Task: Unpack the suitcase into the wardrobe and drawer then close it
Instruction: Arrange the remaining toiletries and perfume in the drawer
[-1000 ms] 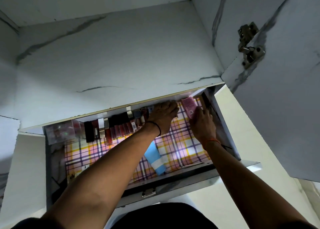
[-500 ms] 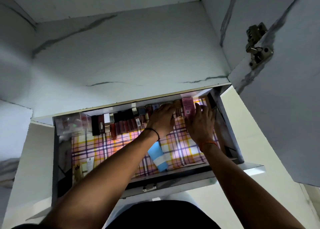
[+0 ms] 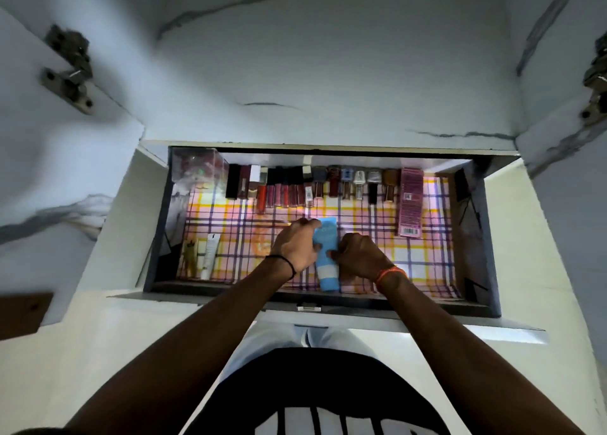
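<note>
An open drawer (image 3: 492, 250) with a pink checked liner sits below the wardrobe shelf. A blue tube (image 3: 326, 254) with a white band lies near the drawer's front middle. My left hand (image 3: 300, 245) grips its upper part from the left. My right hand (image 3: 359, 255) holds its middle from the right, fingers curled against it. A pink box (image 3: 410, 201) lies flat at the back right. A row of several lipsticks and small bottles (image 3: 312, 184) lines the back wall.
A clear plastic box (image 3: 197, 168) stands in the back left corner. A white tube (image 3: 210, 254) and a gold packet (image 3: 190, 254) lie at the front left. Wardrobe doors with metal hinges (image 3: 69, 69) stand open on both sides.
Both hands left the pink box at the back right and drew back to the front middle, where they now hold the blue tube. The camera view shifted to centre on the drawer.
</note>
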